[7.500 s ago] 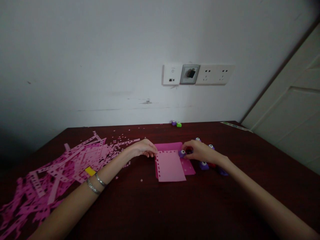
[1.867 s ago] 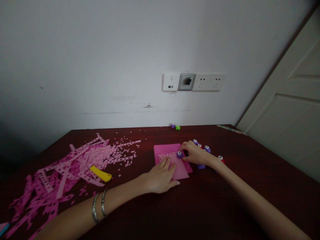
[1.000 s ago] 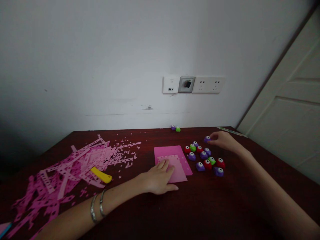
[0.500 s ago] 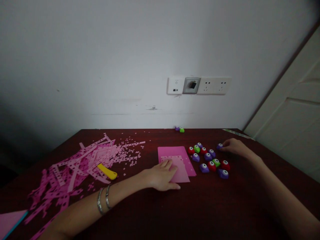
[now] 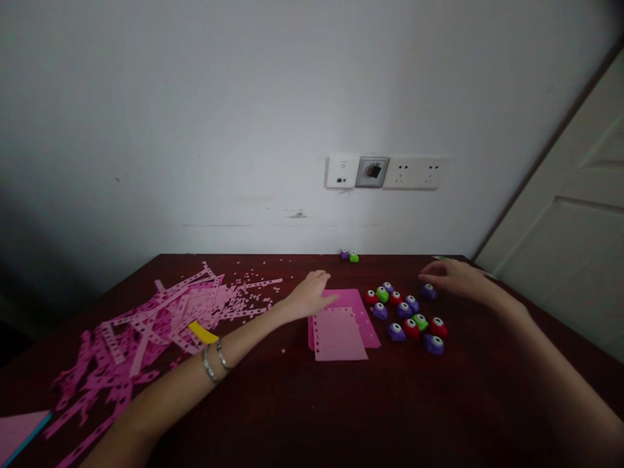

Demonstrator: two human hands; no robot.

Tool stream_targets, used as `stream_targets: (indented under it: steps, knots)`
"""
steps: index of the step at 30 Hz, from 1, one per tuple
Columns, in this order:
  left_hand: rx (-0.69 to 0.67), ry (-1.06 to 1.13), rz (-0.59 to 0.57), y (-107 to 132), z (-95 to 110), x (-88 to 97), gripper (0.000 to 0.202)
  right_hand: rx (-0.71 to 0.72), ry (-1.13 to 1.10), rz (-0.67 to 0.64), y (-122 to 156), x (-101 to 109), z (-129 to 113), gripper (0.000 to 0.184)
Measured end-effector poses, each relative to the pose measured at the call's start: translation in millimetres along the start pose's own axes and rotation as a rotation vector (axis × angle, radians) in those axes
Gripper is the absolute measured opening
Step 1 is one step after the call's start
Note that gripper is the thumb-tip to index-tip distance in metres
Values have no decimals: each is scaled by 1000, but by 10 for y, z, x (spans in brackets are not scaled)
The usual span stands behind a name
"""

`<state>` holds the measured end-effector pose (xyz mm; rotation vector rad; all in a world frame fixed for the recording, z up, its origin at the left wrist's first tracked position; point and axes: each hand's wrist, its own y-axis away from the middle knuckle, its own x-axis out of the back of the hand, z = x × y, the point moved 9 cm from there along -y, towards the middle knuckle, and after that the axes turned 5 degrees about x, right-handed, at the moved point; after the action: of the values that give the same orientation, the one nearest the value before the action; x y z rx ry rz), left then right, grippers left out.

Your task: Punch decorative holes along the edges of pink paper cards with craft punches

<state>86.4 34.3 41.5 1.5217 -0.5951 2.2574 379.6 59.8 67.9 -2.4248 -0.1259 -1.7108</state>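
Observation:
My left hand [image 5: 309, 296], bracelets at its wrist, is lifted over the upper left corner of a dark pink sheet [image 5: 361, 305], fingers apart and holding nothing. A lighter pink sheet [image 5: 338, 341] with small holes punched along its left and top edges lies on the darker one. My right hand [image 5: 453, 279] hovers just above a purple craft punch [image 5: 428, 292], thumb and fingers slightly apart. To its left sits a group of several small craft punches, among them a red punch [image 5: 412, 329], a green punch [image 5: 420, 322] and another purple punch [image 5: 433, 344].
Punched pink paper strips [image 5: 146, 331] and tiny cut-outs are heaped on the dark wooden table [image 5: 312, 416] at left, with a yellow tool [image 5: 203, 331] on them. A purple and a green punch [image 5: 353, 257] stand by the wall. A blue-edged item [image 5: 29, 439] lies front left.
My left hand has lifted off the light pink sheet and moved up and away, uncovering its punched left edge. My right hand has let go of the purple punch and risen slightly.

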Motion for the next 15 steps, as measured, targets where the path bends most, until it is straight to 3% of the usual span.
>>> stream_targets:
  steps: [6, 9, 15]
  knots:
    - [177, 73, 143, -881, -512, -46, 36, 94, -17, -141, 77, -114, -377, 31]
    - [232, 93, 132, -1236, -624, -136, 28, 130, -33, -139, 106, -111, -513, 30]
    - [280, 167, 105, -1762, -717, -343, 32, 196, -39, -151, 169, -121, -801, 27]
